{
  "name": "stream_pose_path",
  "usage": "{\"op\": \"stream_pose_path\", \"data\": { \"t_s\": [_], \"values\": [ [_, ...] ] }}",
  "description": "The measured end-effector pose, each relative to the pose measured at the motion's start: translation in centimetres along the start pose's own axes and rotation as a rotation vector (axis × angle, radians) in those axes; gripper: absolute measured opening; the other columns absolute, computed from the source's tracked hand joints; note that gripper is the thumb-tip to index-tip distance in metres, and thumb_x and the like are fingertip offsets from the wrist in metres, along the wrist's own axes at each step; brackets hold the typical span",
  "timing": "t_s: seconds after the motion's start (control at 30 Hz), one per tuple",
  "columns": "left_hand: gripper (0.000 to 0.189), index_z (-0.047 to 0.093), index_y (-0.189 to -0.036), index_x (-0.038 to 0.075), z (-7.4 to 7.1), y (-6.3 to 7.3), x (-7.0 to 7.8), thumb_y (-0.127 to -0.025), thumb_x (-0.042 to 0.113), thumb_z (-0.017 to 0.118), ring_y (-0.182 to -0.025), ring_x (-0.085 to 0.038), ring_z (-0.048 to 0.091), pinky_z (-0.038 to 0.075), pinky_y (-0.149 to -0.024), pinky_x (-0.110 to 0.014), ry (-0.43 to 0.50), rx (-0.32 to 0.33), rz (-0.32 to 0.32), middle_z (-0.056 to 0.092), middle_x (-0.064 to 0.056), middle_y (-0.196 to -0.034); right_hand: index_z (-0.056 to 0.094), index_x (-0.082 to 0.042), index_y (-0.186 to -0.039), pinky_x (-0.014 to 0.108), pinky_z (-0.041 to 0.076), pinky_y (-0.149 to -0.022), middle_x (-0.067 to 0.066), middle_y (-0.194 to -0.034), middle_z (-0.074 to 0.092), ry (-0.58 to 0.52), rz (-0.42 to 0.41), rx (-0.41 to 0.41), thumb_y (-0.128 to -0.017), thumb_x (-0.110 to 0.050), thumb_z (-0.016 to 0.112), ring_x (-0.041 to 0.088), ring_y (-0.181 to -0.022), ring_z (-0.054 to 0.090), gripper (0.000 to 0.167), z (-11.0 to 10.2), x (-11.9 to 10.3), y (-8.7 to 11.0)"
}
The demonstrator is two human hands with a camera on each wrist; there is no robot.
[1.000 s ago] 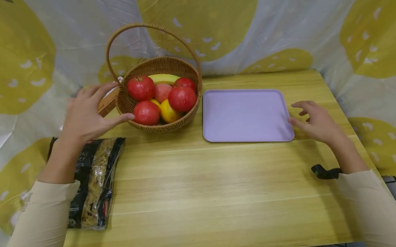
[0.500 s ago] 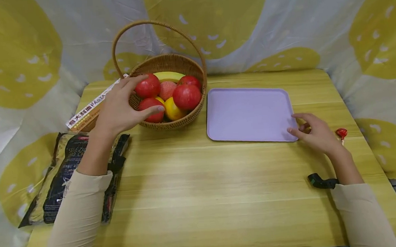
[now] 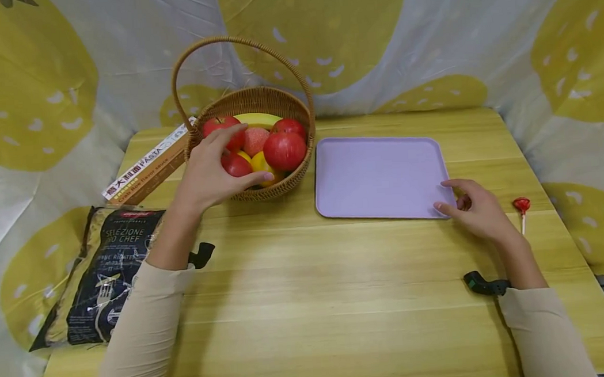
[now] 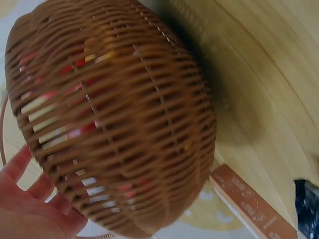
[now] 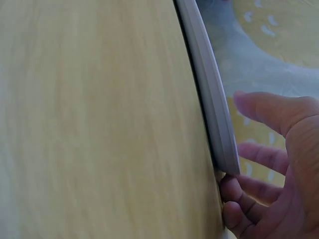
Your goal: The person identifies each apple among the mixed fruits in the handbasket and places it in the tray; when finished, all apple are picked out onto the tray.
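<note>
My left hand (image 3: 209, 174) hovers over the near left part of a wicker basket (image 3: 273, 191), thumb and fingers spread above the red apples. A front apple (image 3: 237, 165) lies beneath it, partly covered; whether I touch it cannot be told. Another apple (image 3: 285, 150), a banana (image 3: 261, 119), a rough red fruit (image 3: 255, 140) and yellow fruit (image 3: 261, 163) fill the basket. My right hand (image 3: 477, 209) is at the near right corner of a lilac tray (image 3: 379, 178). In the right wrist view its fingers touch the tray rim (image 5: 219, 119), with the thumb held apart above.
A pasta box (image 3: 150, 163) lies slanted left of the basket, with a dark bag of pasta (image 3: 114, 252) nearer me. A red lollipop (image 3: 521, 204) lies right of my right hand. The patterned cloth (image 3: 335, 48) stands behind the wooden table (image 3: 339, 290).
My left hand has moved right from the basket's left side to over the apples. My right hand has come slightly down and closer onto the tray's corner. Basket and tray stay put.
</note>
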State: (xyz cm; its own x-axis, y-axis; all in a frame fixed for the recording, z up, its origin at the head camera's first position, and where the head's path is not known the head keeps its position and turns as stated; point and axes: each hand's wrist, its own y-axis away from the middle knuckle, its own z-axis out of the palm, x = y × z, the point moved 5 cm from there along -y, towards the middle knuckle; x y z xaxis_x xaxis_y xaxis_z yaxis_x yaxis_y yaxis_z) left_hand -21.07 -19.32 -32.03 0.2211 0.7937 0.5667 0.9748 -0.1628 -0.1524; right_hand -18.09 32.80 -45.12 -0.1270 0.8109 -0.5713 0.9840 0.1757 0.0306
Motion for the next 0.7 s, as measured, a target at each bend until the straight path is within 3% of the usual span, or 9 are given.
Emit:
{"op": "stream_pose_path", "data": {
  "t_s": [0.37, 0.7],
  "values": [
    [0.104, 0.047, -0.154, 0.03, 2.1, -1.2, 1.3, -0.067, 0.076, 0.081, -0.143, -0.034, 0.042, 0.038, -0.113, -0.067, 0.02, -0.018, -0.026, 0.054, -0.003, -0.152, 0.058, 0.0, -0.138, 0.022, 0.036, -0.066, 0.017, -0.114, 0.056, 0.002, -0.01, 0.048, -0.089, -0.037, 0.08, 0.022, -0.083, 0.048, 0.066, 0.3, -0.1, -0.1],
    [0.106, 0.046, -0.154, 0.028, 3.8, -2.0, 1.8, -0.067, 0.078, 0.079, -0.142, -0.027, 0.045, 0.044, -0.11, -0.062, 0.007, -0.027, 0.005, 0.054, -0.001, -0.151, 0.06, -0.001, -0.137, 0.021, 0.037, -0.065, 0.015, -0.106, 0.057, 0.006, 0.001, 0.064, -0.087, -0.037, 0.083, 0.022, -0.081, 0.048, 0.065, 0.4, -0.2, 0.2]
  ]
}}
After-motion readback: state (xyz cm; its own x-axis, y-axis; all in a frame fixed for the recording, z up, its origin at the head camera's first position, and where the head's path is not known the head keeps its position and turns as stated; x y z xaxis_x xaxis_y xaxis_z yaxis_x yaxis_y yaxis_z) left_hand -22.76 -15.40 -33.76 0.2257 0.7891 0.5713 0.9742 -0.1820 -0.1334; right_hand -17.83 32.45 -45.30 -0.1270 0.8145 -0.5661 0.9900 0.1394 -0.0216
